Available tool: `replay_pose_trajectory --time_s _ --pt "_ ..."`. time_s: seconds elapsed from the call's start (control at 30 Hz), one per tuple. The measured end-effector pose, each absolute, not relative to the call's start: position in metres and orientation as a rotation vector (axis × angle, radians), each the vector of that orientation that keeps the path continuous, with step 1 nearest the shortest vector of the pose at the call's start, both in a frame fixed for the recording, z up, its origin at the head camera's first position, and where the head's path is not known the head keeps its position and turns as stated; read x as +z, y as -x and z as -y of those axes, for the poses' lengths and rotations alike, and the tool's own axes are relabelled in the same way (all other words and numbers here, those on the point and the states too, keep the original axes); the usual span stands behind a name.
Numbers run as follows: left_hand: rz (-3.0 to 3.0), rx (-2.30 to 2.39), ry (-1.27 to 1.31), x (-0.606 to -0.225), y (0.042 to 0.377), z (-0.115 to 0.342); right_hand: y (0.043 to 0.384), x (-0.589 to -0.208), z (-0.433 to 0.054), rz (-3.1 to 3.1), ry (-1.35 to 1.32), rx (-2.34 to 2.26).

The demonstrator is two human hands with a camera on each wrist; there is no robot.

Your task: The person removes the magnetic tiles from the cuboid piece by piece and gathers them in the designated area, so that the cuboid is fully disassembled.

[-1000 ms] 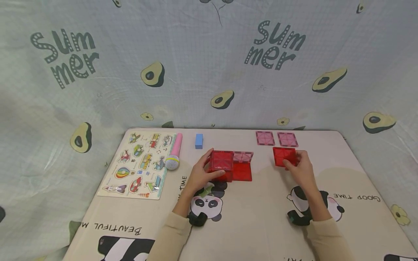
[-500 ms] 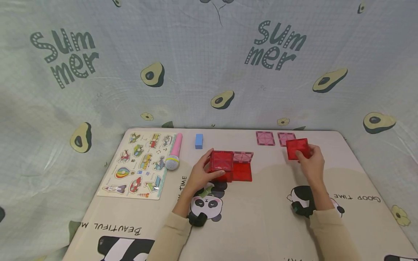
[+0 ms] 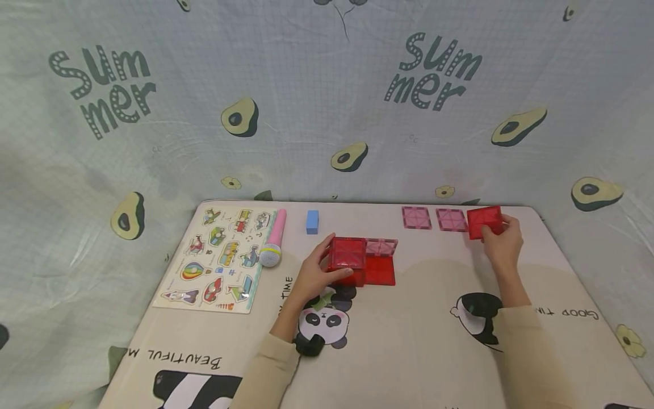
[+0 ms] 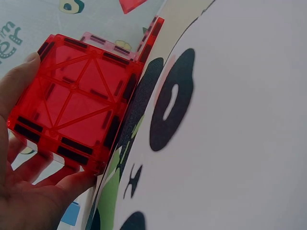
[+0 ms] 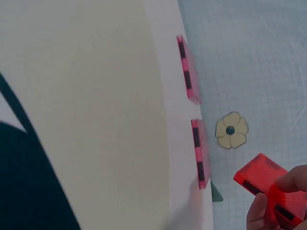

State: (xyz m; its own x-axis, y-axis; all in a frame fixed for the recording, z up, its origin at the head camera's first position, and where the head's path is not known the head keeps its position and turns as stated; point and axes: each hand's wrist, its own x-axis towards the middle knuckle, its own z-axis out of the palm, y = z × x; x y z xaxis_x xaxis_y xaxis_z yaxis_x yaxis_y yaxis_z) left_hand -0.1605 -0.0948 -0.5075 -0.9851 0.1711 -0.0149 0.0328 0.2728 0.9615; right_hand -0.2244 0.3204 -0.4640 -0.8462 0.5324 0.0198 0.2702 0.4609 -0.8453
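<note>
right hand (image 3: 504, 244), upper right of the frame: over the last second it has travelled outward and toward the far edge of the table (image 3: 424, 329), taking the held red tile (image 3: 477, 218) along. a second ago that tile stood in front of the right pink tile (image 3: 452, 220), nearer the middle; now it sits just to the right of it, and the pink one shows uncovered. grasp: thumb on the near face, fingers behind; in the right wrist view the piece looks raised off the table and tilted. whether it is one tile or several stacked, cannot tell. left hand (image 3: 315, 275), centre of the frame: no visible shift; it grips the red tile box (image 3: 347, 253) from its left side, thumb across the near face, fingers round the far side. attached or set close at the box's right: a flat red tile (image 3: 380, 271) with an upright pink tile (image 3: 381, 246) along its back edge, both unchanged. left pink tile (image 3: 416, 218), upper right of centre, also unmoved. reading: the change carries the held piece away from the box rather than onto it, so the build itself has gained nothing in this interval; the left hand seems to be steadying it meanwhile.
</note>
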Motion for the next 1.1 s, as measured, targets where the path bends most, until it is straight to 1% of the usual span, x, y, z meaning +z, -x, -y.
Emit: replay_pose_trajectory --time_s 0.4,0.73,1.1 --pt "-2.419 1.820 -0.214 -0.507 0.161 0.095 0.251 -0.467 -0.343 2.441 0.804 1.274" --pt "-2.427 1.801 -0.204 -0.507 0.160 0.096 0.262 -0.475 -0.354 2.482 0.909 1.296" --pt "-2.426 1.803 -0.201 -0.508 0.160 0.096 0.265 -0.482 -0.355 2.457 0.956 1.363"
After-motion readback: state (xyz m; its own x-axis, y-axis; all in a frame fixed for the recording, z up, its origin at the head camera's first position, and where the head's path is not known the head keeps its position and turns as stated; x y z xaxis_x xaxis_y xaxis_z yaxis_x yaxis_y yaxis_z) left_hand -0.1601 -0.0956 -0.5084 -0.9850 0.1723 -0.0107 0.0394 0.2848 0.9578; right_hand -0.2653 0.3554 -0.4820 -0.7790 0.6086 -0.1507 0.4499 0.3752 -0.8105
